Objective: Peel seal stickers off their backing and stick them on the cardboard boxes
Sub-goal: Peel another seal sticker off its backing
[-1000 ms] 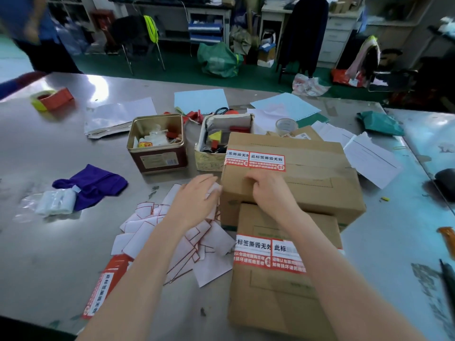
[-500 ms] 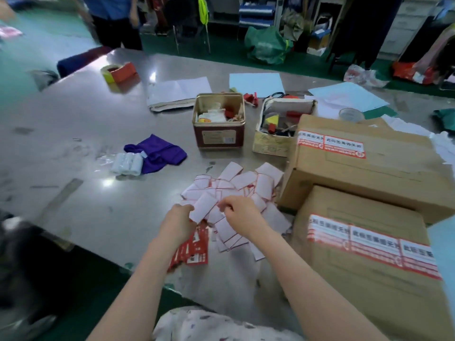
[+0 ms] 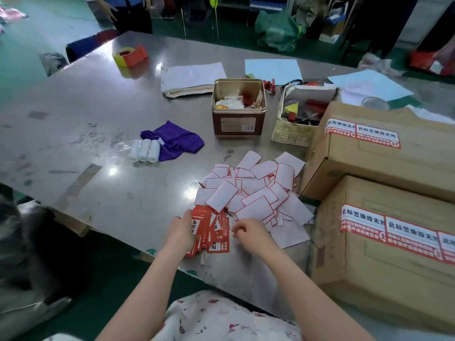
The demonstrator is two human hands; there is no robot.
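I'm seeing the stickers (image 3: 209,230) lying low in the frame's centre at the table (image 3: 98,143) edge, my left hand (image 3: 181,232) gripping the stack, my right hand (image 3: 248,233) curling empty beside it. I'd lift one corner slowly, then carry it to the boxes (image 3: 394,242) at right.

Packing workroom with a large metal table.
The steel table (image 3: 86,114) holds sealed cardboard boxes (image 3: 384,168), loose papers (image 3: 192,76), a tape roll (image 3: 129,56) and tins (image 3: 238,109) of small supplies. Behind, on a green floor (image 3: 49,28), stand cabinets (image 3: 416,18), bags (image 3: 278,30) and clutter.
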